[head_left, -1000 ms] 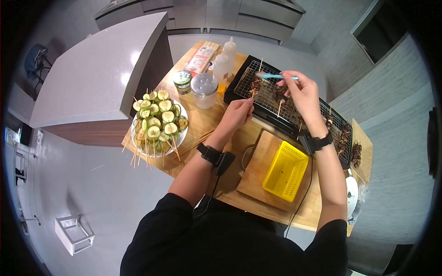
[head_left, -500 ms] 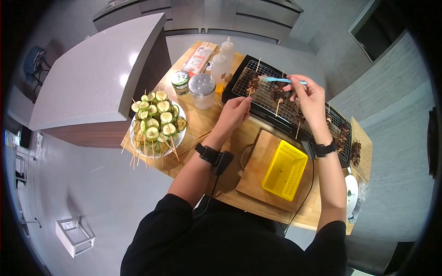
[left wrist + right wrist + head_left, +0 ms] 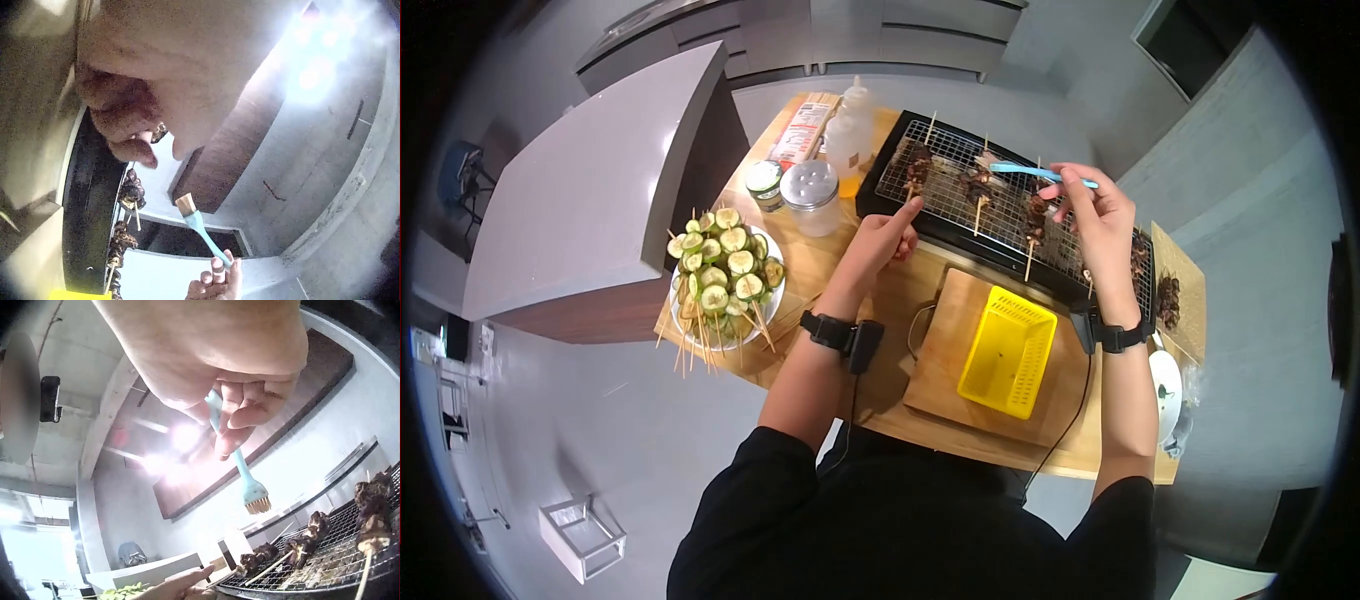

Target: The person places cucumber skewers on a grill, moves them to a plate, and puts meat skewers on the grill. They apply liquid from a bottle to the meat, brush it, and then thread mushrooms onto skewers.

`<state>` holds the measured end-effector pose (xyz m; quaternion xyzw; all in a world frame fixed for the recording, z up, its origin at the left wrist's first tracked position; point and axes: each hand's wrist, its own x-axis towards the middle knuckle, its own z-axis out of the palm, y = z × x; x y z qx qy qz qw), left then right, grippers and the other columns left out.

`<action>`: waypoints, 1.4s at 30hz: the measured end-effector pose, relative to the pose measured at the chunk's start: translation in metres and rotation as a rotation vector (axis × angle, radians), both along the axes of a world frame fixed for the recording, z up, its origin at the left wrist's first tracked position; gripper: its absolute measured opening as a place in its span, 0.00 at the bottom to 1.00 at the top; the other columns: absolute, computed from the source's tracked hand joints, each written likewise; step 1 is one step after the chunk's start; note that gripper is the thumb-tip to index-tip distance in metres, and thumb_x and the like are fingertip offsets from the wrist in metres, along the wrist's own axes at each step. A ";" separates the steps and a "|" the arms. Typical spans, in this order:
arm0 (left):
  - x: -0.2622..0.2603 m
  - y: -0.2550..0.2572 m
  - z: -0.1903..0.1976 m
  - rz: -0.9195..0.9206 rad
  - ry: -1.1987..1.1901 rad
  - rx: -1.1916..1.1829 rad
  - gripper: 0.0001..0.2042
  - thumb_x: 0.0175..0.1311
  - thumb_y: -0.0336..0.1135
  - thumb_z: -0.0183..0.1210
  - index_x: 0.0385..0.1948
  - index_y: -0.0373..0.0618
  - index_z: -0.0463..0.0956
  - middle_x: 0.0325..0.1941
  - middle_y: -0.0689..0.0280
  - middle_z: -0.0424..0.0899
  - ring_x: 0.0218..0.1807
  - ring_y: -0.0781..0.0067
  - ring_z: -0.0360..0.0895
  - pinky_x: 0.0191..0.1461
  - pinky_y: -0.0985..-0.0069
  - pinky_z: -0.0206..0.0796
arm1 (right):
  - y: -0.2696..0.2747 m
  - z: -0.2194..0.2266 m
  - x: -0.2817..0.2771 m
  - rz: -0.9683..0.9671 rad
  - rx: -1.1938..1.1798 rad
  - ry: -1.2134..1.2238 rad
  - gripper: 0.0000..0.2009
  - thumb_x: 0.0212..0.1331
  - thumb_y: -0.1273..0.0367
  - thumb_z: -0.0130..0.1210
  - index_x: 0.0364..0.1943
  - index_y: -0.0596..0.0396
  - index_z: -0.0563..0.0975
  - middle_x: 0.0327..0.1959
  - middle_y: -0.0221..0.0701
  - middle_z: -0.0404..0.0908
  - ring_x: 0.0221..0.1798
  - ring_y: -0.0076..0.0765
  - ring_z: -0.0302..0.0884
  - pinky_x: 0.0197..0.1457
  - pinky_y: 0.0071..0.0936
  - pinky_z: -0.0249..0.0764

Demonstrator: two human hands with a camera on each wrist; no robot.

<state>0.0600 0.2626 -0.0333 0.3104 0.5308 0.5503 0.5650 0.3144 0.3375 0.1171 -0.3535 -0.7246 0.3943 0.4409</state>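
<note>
I've got the brush (image 3: 249,484) up over the grill (image 3: 945,185), clear of the meat in both wrist views. Slim light-blue handle, widening toward the head; bristles tan, short, ragged at the tips. Right hand (image 3: 1108,215): fingers pinch the handle toward its rear end. Left hand (image 3: 885,240): thumb straight, near the stick of the leftmost skewer (image 3: 918,168); other fingers loosely bent, nothing I can see in them. Whether the thumb touches that stick, I can't tell. Meat on the grill: dark brown, lumpy, charred-looking chunks, paler patches, pale sticks poking out across the mesh. Also logging a yellow basket (image 3: 1035,355) on the board (image 3: 935,370), and a plate (image 3: 777,299) of skewered green slices (image 3: 722,275), desk (image 3: 890,395) left.
</note>
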 end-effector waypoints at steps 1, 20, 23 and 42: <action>0.000 -0.001 0.003 -0.037 -0.006 -0.047 0.28 0.71 0.60 0.61 0.15 0.50 0.72 0.14 0.73 0.71 0.16 0.83 0.67 0.21 0.84 0.52 | -0.003 0.001 0.006 -0.019 0.002 -0.012 0.10 0.75 0.70 0.57 0.50 0.61 0.84 0.34 0.30 0.89 0.32 0.16 0.79 0.34 0.15 0.73; 0.066 0.029 0.011 -0.298 0.033 0.132 0.23 0.77 0.53 0.54 0.32 0.41 0.80 0.20 0.67 0.78 0.19 0.85 0.67 0.23 0.84 0.52 | 0.010 -0.034 0.018 0.037 0.031 -0.105 0.10 0.72 0.70 0.58 0.51 0.61 0.83 0.33 0.29 0.89 0.29 0.14 0.78 0.34 0.15 0.75; 0.068 0.028 0.001 -0.219 0.019 0.151 0.22 0.78 0.51 0.54 0.29 0.41 0.79 0.19 0.68 0.78 0.19 0.85 0.67 0.23 0.84 0.52 | 0.014 -0.036 0.018 0.038 0.042 -0.182 0.11 0.72 0.68 0.59 0.50 0.60 0.84 0.31 0.29 0.89 0.28 0.14 0.78 0.32 0.16 0.74; 0.067 0.035 -0.015 -0.166 -0.053 0.168 0.23 0.79 0.49 0.54 0.23 0.42 0.77 0.16 0.70 0.75 0.19 0.82 0.74 0.22 0.83 0.55 | 0.040 -0.038 -0.008 -0.014 0.192 -0.245 0.11 0.71 0.65 0.60 0.46 0.58 0.85 0.28 0.28 0.89 0.22 0.15 0.75 0.27 0.19 0.70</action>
